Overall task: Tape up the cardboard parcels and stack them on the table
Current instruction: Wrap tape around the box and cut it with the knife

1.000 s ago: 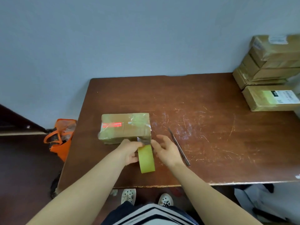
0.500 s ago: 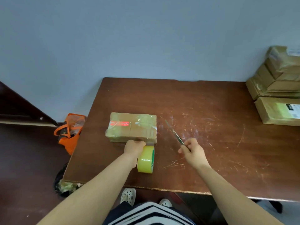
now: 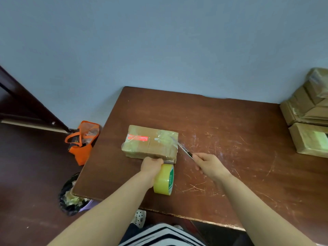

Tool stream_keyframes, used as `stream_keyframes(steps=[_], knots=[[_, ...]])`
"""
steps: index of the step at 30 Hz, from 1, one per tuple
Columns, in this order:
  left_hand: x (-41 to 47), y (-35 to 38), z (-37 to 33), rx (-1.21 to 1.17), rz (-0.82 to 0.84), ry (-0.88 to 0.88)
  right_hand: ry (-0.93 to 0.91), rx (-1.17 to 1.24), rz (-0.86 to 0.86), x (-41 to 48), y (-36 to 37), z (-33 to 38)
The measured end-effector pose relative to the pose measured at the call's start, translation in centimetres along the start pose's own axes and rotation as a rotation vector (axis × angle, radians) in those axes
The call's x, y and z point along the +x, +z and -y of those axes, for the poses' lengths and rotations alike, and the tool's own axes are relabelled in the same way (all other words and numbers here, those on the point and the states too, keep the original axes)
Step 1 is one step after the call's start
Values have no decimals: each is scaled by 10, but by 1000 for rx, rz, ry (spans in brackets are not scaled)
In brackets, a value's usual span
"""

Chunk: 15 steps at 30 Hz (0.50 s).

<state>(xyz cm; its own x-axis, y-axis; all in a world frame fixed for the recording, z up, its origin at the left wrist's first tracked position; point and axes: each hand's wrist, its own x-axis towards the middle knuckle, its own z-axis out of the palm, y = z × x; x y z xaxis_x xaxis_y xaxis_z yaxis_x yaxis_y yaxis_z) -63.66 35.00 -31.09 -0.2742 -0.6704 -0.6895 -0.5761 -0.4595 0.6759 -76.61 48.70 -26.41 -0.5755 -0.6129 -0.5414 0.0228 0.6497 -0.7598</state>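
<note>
1. Scratched brown worktop point(image 3: 230, 157) against a pale blue wall. One parcel point(image 3: 150, 144) lies flat toward its left side. A tape roll point(image 3: 164, 180) stands on edge just in front of it, with a strip running up onto the box.
2. Left hand point(image 3: 151, 165) is curled round the roll at the parcel's near edge. Right hand point(image 3: 209, 164) is closed on the handle of a thin knife point(image 3: 182, 150), blade aimed at the parcel's right end. Cannot tell whether it touches.
3. Risk: the strip to cut sits right beside the left fingers, so a slip of the blade could nick them.
4. Risk: if the left hand slackens, the blade may drag the tape instead of cutting, and it wrinkles or sticks to itself.
5. Risk: too much pressure and the blade scores the cardboard.
6. Risk: once cut free, the roll, standing on edge, may roll toward the front edge.
7. Stacked parcels point(image 3: 308, 107) at far right sit well apart and look uneven, so adding one could shift them.
</note>
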Motion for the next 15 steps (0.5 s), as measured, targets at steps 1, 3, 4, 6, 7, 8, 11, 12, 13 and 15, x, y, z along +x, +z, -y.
stream_keyframes(steps=[1,3,4,6,7,8,11,12,13,15], knots=[[0,0,0,-2,0,-2,-27,-14,6,-1,-1,3],[0,-1,0,-6,6,-12,-73,-93,58,-2,-5,10],[-1,-1,1,-6,11,-17,-104,-189,83,-3,-6,13],[-1,-2,0,-8,16,-18,-191,-468,73,-6,-9,20],[-2,-2,0,-11,17,-16,-235,-593,40,-7,-10,23],[-2,-2,0,-15,20,-13,-274,-684,1,-7,-10,26],[-1,-2,0,-17,28,-6,-353,-912,-80,-10,-10,33],[-2,-2,0,-12,32,-1,-371,-978,-87,-10,-9,34],[-2,-2,0,-7,34,4,-386,-1034,-87,-10,-9,35],[-1,-2,0,1,27,6,-402,-1123,-78,-10,-8,36]])
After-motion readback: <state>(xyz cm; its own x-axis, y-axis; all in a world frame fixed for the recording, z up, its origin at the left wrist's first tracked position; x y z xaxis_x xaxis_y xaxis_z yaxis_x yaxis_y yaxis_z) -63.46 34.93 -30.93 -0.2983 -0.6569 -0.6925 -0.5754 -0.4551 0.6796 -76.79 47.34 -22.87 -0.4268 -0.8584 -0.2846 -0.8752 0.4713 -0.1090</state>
